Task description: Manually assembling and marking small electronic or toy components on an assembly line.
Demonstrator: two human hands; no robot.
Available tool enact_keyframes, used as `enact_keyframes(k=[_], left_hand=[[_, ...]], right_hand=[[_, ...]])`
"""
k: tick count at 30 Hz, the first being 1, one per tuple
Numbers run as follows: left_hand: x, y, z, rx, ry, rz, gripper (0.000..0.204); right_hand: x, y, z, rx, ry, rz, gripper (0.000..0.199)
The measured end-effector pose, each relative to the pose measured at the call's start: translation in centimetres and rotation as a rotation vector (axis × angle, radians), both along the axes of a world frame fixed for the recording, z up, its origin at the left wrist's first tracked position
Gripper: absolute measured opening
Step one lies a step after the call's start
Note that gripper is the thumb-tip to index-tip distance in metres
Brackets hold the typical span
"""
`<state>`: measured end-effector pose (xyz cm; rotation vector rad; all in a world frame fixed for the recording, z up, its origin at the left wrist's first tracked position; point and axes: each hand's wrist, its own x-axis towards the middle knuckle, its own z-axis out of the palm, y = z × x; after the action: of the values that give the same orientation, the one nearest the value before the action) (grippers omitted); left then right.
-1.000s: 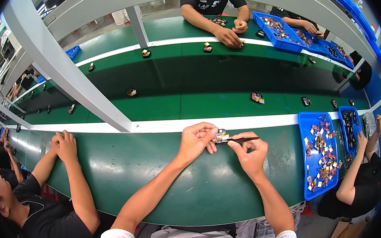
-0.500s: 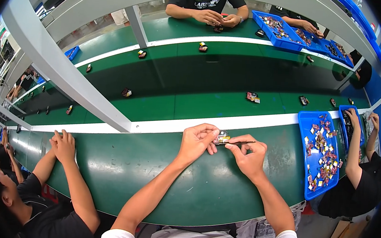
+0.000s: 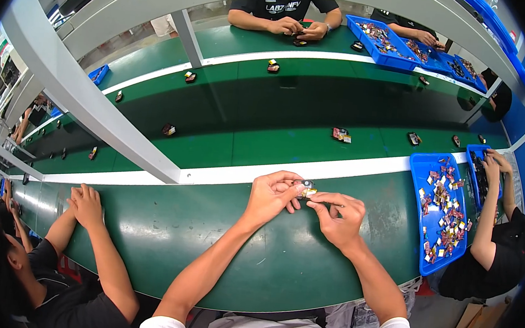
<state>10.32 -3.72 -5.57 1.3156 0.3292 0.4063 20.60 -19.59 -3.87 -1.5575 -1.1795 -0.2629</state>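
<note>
My left hand (image 3: 272, 196) pinches a small black device (image 3: 306, 185) with a yellow-and-white label, just above the green worktop (image 3: 255, 251). My right hand (image 3: 340, 217) is closed, thumb against forefinger, on a thin dark stick-like tool (image 3: 332, 204). Its tip points at the device's right side. Whether the tool is a pair of tweezers or a single rod is too small to tell. Fingers of my left hand cover part of the device.
On my right lies a blue tray (image 3: 424, 240) of small red, yellow and white parts; beyond it a co-worker reaches into a blue tray of black parts (image 3: 477, 173). Similar devices (image 3: 342, 135) lie along the green belt (image 3: 264, 142). A grey post (image 3: 111, 113) slants at left, near another person's arms.
The devices on the belt have shifted left. My right fingers have drawn slightly left and the tool shows less. The right-hand co-worker's hands have come together over the tray of black parts.
</note>
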Motion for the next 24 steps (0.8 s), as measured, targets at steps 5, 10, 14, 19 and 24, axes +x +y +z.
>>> enact_keyframes(k=[5,10,14,19,24], left_hand=[[-0.04,-0.3,0.2,-0.001,0.012,0.027,0.022],[0.1,-0.51,0.21,0.029,0.053,0.075,0.021],[0.26,-0.61,0.4,0.039,0.055,0.08,0.02],[0.21,-0.62,0.48,0.053,0.085,0.088,0.022],[0.29,-0.6,0.01,0.108,0.103,0.104,0.021]], right_hand=[[0.11,0.01,-0.15,0.014,-0.052,0.015,0.016],[0.02,0.05,0.0,0.015,-0.087,0.02,0.018],[-0.07,0.13,0.1,0.002,-0.08,0.004,0.014],[-0.08,0.25,-0.12,0.009,-0.107,-0.003,0.014],[-0.35,0.33,-0.12,-0.003,-0.121,-0.001,0.015]])
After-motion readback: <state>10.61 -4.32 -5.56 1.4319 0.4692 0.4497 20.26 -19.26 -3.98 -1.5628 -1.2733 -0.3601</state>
